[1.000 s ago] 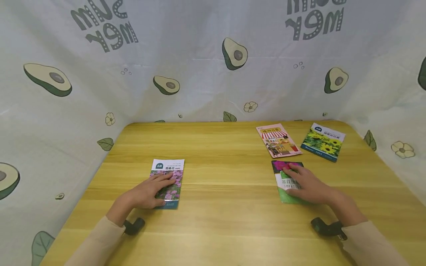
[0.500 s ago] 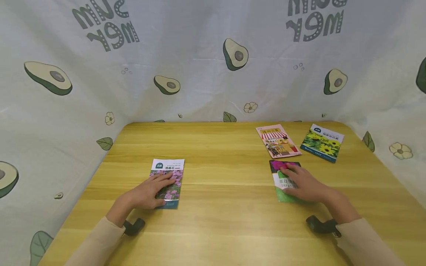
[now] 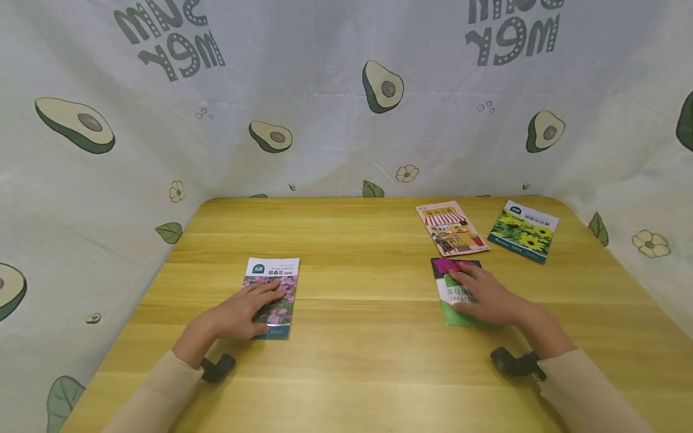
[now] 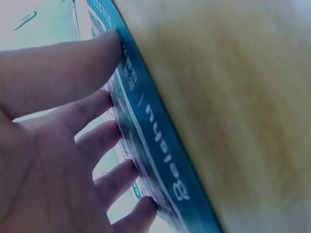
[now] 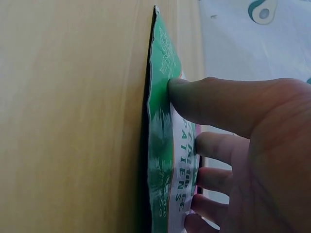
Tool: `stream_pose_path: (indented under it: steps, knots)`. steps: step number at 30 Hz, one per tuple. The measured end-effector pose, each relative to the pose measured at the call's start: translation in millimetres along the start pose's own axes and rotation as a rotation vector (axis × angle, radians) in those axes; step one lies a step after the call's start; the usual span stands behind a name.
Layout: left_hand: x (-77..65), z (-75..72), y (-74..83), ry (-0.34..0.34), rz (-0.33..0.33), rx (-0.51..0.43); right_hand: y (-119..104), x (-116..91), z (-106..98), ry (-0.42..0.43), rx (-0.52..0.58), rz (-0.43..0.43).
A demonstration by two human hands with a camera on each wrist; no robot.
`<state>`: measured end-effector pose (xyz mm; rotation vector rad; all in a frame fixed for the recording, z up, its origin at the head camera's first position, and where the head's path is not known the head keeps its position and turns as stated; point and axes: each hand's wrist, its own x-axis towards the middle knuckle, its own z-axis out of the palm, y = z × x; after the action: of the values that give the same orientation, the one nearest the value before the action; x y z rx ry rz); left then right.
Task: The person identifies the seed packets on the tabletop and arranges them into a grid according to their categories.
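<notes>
My left hand [image 3: 240,314] rests with spread fingers on a seed packet with pink-purple flowers [image 3: 278,316], which lies flat at the left of the table. In the left wrist view, thumb and fingertips touch the face of this packet [image 4: 160,141] near its teal lower band. On the right, my right hand [image 3: 492,297] presses its fingertips on a green and white impatiens seed packet [image 3: 452,294] with a magenta flower at the top. The right wrist view shows the thumb and fingertips on the front of that packet [image 5: 163,97], nothing curled under its edge.
A pink packet with a striped awning picture [image 3: 453,228] lies just behind the impatiens packet. To its right is a yellow sunflower packet [image 3: 524,231]. The wooden table [image 3: 352,361] ends at a white avocado-print cloth [image 3: 325,72]. Both wrists carry dark camera mounts.
My right hand has slid the impatiens packet a little to the left across the table. The left hand and its packet have stayed in place.
</notes>
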<state>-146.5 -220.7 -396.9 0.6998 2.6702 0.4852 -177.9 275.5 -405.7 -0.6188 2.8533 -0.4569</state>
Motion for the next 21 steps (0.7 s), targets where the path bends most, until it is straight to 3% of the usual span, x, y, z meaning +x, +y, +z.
stream_pose_path:
  steps: [21]
  knots:
    - [-0.3, -2.1, 1.3, -0.002, 0.02, 0.023, -12.3, 12.0, 3.3, 0.006, 0.024, -0.038]
